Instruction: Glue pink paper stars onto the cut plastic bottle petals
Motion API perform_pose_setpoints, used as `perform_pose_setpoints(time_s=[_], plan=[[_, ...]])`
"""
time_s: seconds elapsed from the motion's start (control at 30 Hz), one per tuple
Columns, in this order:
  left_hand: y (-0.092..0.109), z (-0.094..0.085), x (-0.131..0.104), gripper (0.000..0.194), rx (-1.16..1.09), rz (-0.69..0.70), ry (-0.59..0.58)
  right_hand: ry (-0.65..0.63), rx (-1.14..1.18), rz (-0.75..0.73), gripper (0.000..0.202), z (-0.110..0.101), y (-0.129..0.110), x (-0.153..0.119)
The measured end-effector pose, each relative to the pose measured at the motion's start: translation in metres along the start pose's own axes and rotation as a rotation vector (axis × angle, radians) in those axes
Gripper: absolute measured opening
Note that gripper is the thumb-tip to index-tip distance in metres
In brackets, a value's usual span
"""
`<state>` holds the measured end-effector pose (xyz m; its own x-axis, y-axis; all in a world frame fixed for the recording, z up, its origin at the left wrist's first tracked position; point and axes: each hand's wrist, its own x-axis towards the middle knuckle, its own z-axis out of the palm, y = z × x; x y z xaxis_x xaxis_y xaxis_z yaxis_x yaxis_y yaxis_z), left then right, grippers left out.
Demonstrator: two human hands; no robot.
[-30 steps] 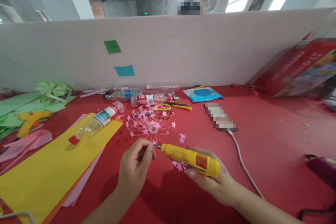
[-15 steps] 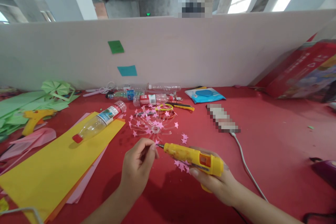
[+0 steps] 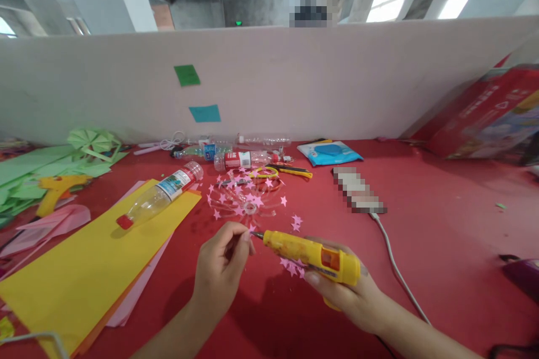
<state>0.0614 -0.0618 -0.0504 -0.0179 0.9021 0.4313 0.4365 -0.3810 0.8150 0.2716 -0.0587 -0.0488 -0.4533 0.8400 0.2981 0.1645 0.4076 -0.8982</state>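
My right hand (image 3: 353, 291) is wrapped round a yellow glue gun (image 3: 311, 252), whose metal nozzle points left. My left hand (image 3: 223, 263) pinches a small pink paper star (image 3: 251, 229) between thumb and fingertips, right at the nozzle's tip. Just beyond the hands lies a clear plastic piece (image 3: 250, 208), cut into spread strips with pink stars on them. Loose pink stars (image 3: 296, 222) rest to its right, and more (image 3: 291, 267) lie partly hidden beneath the glue gun.
A clear bottle (image 3: 158, 199) lies on yellow paper (image 3: 84, 258) at left. Further left are green paper (image 3: 37, 165) and another yellow glue gun (image 3: 53, 193). Behind are more bottles (image 3: 238, 160), a cutter (image 3: 295, 170) and a blue packet (image 3: 329, 152). A cabled, blurred-out object (image 3: 360, 190) lies right.
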Motion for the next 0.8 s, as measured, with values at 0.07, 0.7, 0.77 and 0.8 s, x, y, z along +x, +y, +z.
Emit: perform_pose_setpoints(time_s=[0.07, 0.7, 0.77, 0.8], plan=[[-0.002, -0.001, 0.001, 0.019, 0.076, 0.077, 0.01, 0.002, -0.03, -0.031, 0.021, 0.0, -0.003, 0.001], [0.012, -0.007, -0.005, 0.018, -0.192, -0.018, 0.031, -0.212, -0.396, -0.241, 0.005, -0.026, -0.009, 0.005], [0.013, -0.009, -0.003, 0.016, -0.278, -0.096, 0.095, -0.375, -0.529, -0.216, 0.007, -0.016, -0.01, 0.005], [0.014, -0.009, -0.002, 0.016, -0.316, -0.137, 0.103, -0.403, -0.595, -0.172, 0.008, -0.009, -0.009, 0.005]])
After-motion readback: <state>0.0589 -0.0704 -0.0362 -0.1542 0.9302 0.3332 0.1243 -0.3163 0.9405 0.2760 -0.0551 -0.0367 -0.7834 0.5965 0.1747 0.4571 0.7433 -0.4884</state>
